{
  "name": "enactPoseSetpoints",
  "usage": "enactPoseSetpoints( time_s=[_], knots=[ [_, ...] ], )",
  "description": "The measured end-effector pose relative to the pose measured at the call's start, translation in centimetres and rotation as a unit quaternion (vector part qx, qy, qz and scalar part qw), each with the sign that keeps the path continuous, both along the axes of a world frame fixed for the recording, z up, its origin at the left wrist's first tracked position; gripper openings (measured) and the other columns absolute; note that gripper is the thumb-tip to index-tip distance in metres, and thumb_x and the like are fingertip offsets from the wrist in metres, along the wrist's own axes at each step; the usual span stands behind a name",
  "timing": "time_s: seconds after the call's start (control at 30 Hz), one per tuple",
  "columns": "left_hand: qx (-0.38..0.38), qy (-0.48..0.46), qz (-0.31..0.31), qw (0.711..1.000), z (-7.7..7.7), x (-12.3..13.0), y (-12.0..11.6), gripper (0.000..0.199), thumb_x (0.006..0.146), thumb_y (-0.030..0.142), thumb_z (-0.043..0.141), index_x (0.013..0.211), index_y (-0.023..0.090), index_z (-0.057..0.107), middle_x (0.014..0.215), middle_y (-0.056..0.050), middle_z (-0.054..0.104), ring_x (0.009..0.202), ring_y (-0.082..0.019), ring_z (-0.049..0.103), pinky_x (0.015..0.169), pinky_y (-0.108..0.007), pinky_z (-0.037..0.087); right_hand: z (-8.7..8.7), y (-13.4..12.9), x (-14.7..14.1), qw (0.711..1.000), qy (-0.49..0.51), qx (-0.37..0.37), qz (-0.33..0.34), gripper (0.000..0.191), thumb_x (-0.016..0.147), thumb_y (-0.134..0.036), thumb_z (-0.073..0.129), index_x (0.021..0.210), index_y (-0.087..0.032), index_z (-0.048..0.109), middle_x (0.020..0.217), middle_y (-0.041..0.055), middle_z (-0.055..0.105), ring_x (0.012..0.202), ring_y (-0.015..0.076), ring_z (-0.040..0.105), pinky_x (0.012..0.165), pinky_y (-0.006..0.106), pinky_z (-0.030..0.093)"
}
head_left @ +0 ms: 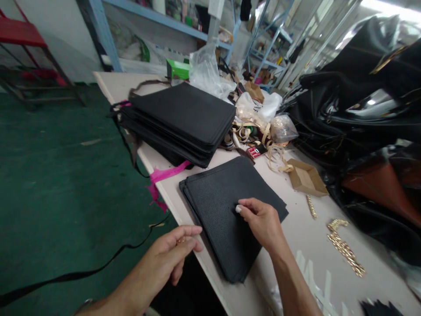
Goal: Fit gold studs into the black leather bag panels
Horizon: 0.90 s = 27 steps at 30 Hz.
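Observation:
A squared stack of black leather-like panels (226,197) lies on the table near its front edge. Over its right part hovers my right hand (261,219), thumb and forefinger pinched together. A small whitish spot shows at the thumb tip; what the pinch holds, if anything, is too small to name. My left hand (177,250) is beside the stack's left edge, over the table's rim, its fingers partly curled. Small copper-coloured glints show between thumb and fingers, but I cannot make out what they are.
Behind stands a taller pile of black panels (184,114) with a pink strip (169,173) hanging over the table edge (171,206). To the right are a small cardboard tray (307,177), gold chain (344,248) and black bags (358,101). Plastic bags (210,70) and ribbons clutter the back.

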State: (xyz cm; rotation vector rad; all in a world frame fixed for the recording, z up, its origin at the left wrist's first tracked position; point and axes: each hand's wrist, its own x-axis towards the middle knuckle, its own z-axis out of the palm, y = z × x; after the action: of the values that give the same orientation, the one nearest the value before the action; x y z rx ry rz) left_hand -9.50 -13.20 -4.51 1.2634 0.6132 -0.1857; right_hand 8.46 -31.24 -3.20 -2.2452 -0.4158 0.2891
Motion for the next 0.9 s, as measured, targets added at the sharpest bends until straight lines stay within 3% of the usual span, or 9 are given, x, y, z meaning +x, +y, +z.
enactPoseSetpoints(
  time_s=[0.13,0.23,0.37,0.47,0.53,0.6,0.73,0.83,0.9],
  knots=[
    [0.001,0.038,-0.007,0.999,0.5,0.2,-0.5,0.058,0.074,0.061,0.068,0.112,0.017,0.062,0.084,-0.002,0.069,0.036,-0.002,0.032,0.038,-0.021,0.021,0.5,-0.7,-2.6,0.999,0.022,-0.014,0.026,0.023,0.083,-0.038,0.065,0.093,-0.023,0.079,0.074,0.0024,0.073,0.070,0.0198,0.064,0.069,0.032,0.046],
    [-0.010,0.024,-0.013,1.000,0.8,0.4,-1.0,0.048,0.069,0.061,0.074,0.088,0.019,0.061,0.056,0.009,0.048,0.034,-0.002,0.025,0.035,-0.019,0.017,0.8,-1.2,-4.3,0.998,0.052,-0.002,0.035,0.024,0.084,-0.038,0.064,0.095,-0.024,0.080,0.072,0.0016,0.071,0.068,0.0190,0.062,0.065,0.031,0.044],
    [-0.026,0.003,0.008,1.000,1.4,1.5,-1.8,0.044,0.067,0.058,0.077,0.070,0.022,0.051,0.046,0.014,0.031,0.032,-0.003,0.018,0.033,-0.017,0.011,0.4,-1.9,-5.5,0.991,0.112,0.073,0.021,0.027,0.085,-0.040,0.065,0.099,-0.023,0.080,0.078,0.0027,0.074,0.072,0.0187,0.064,0.069,0.031,0.047],
    [-0.045,-0.026,0.023,0.998,1.0,2.6,-2.4,0.033,0.071,0.049,0.077,0.074,0.020,0.061,0.047,0.008,0.048,0.037,-0.008,0.040,0.038,-0.019,0.034,-0.1,-2.3,-5.8,0.973,0.158,0.168,-0.014,0.031,0.081,-0.044,0.071,0.099,-0.020,0.079,0.088,0.0052,0.076,0.076,0.0193,0.067,0.076,0.034,0.052],
    [-0.079,-0.068,0.009,0.995,0.5,3.0,-2.7,0.026,0.076,0.043,0.075,0.080,0.018,0.067,0.061,0.001,0.065,0.053,-0.015,0.060,0.057,-0.026,0.052,-0.4,-2.6,-6.0,0.955,0.192,0.223,-0.039,0.036,0.075,-0.048,0.077,0.097,-0.019,0.078,0.089,0.0063,0.076,0.077,0.0200,0.068,0.077,0.035,0.054],
    [-0.096,-0.103,-0.035,0.989,0.2,3.1,-2.9,0.023,0.080,0.040,0.071,0.087,0.018,0.070,0.076,-0.002,0.073,0.070,-0.021,0.068,0.075,-0.034,0.057,-0.4,-3.2,-6.4,0.941,0.217,0.252,-0.058,0.040,0.071,-0.050,0.081,0.093,-0.017,0.076,0.084,0.0059,0.075,0.075,0.0202,0.068,0.074,0.035,0.055],
    [-0.005,-0.084,-0.117,0.990,0.0,2.1,-2.7,0.023,0.082,0.039,0.069,0.089,0.017,0.070,0.083,-0.003,0.074,0.077,-0.023,0.068,0.079,-0.035,0.055,-0.6,-5.0,-7.7,0.953,0.180,0.234,-0.070,0.035,0.076,-0.049,0.079,0.088,-0.017,0.073,0.073,0.0022,0.069,0.069,0.0167,0.062,0.068,0.030,0.051],
    [0.109,-0.071,-0.096,0.987,-0.1,1.2,-2.0,0.033,0.082,0.048,0.069,0.093,0.017,0.070,0.079,-0.003,0.071,0.074,-0.023,0.065,0.072,-0.032,0.053,-1.4,-6.6,-8.4,0.963,0.157,0.207,-0.072,0.032,0.081,-0.048,0.075,0.089,-0.017,0.073,0.072,0.0005,0.065,0.068,0.0151,0.058,0.067,0.028,0.047],
    [0.159,-0.106,-0.046,0.980,-0.1,0.9,-1.1,0.041,0.087,0.051,0.065,0.112,0.019,0.066,0.083,-0.001,0.071,0.078,-0.020,0.065,0.074,-0.029,0.050,-1.9,-7.2,-8.6,0.965,0.163,0.195,-0.063,0.032,0.082,-0.049,0.073,0.090,-0.017,0.072,0.074,0.0007,0.064,0.070,0.0156,0.057,0.067,0.028,0.046]
  ],
)
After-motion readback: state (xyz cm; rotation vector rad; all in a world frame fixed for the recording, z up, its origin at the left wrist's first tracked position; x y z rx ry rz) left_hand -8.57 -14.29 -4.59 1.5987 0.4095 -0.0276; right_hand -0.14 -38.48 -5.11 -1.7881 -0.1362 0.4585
